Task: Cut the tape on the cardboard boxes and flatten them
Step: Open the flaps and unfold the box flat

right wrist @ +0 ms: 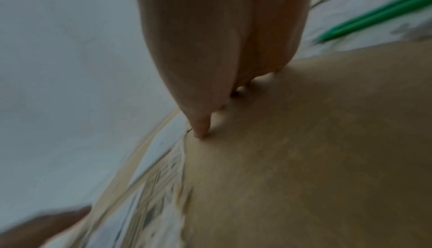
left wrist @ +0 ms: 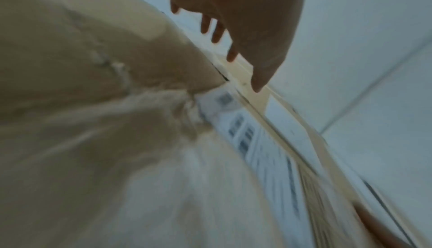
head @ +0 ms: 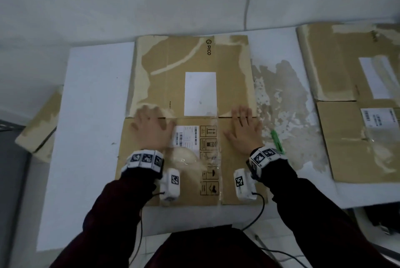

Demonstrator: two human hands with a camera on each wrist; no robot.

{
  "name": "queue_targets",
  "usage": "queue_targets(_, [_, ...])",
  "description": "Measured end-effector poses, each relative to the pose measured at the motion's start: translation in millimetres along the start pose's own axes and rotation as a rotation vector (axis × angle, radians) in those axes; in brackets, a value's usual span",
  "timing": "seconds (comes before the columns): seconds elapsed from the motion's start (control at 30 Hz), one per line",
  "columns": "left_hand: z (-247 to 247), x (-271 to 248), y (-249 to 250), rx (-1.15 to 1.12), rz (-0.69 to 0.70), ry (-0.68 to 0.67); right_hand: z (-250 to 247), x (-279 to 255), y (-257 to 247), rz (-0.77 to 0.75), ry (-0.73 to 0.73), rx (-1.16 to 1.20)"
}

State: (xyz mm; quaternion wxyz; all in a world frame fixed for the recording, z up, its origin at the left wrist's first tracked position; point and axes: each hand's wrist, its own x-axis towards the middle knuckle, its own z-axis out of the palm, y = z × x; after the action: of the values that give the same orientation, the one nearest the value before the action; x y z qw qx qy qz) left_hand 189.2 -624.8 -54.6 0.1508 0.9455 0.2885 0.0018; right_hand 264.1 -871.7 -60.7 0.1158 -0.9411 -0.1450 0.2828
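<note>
A flattened brown cardboard box [head: 173,72] with white labels and torn tape lies on the white table [head: 91,116]. Both my hands lie flat on it, palms down, fingers spread. My left hand [head: 151,129] presses left of the barcode label, its fingertips reaching the fold line. My right hand [head: 243,129] presses near the box's right edge. In the left wrist view my left hand [left wrist: 236,21] hovers over blurred cardboard [left wrist: 81,85]. In the right wrist view my right hand [right wrist: 217,48] touches the cardboard [right wrist: 304,159]. A green cutter [head: 277,141] lies beside my right wrist.
More flattened cardboard [head: 357,105] lies on the table at the right. Another cardboard piece [head: 41,124] hangs off the table's left edge. A patch of torn paper residue [head: 281,98] marks the tabletop right of the box. The green cutter [right wrist: 374,13] shows in the right wrist view.
</note>
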Motion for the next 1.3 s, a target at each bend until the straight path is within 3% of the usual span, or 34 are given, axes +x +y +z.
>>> queue_targets(0.1, [-1, 27, -11, 0.035, -0.248, -0.101, -3, -3, 7, -0.014, 0.241, 0.296])
queue_targets(0.17, [-3, 37, -12, 0.050, -0.309, -0.131, -2, -6, 5, 0.098, 0.405, 0.468])
queue_targets(0.3, [-6, 39, -11, 0.008, -0.506, -0.150, -5, -5, -3, 0.372, 0.578, 0.801])
queue_targets(0.37, [-11, 43, -18, -0.044, -0.572, -0.085, -16, -2, -1, 0.470, 0.564, 0.895])
queue_targets(0.47, [-23, 53, -40, -0.245, -0.617, -0.102, -29, -2, 2, 0.502, 0.375, 0.790])
queue_targets(0.6, [-36, 50, -56, -0.401, -0.528, -0.136, -32, -9, -6, 0.455, 0.381, 0.751])
queue_targets(0.83, [-69, 13, -27, -0.560, -0.343, -0.031, -64, -61, 17, 0.310, 0.648, 0.729])
queue_targets(1.07, [-83, -13, 79, -0.786, -0.064, -0.097, -131, -114, 112, 0.382, 0.819, 0.711])
queue_targets(1.17, [-68, -21, 140, -0.849, -0.009, -0.156, -157, -127, 164, 0.451, 0.903, 0.680])
queue_targets(1.3, [-33, -34, 219, -0.880, 0.014, -0.218, -188, -138, 242, 0.492, 0.870, 0.639])
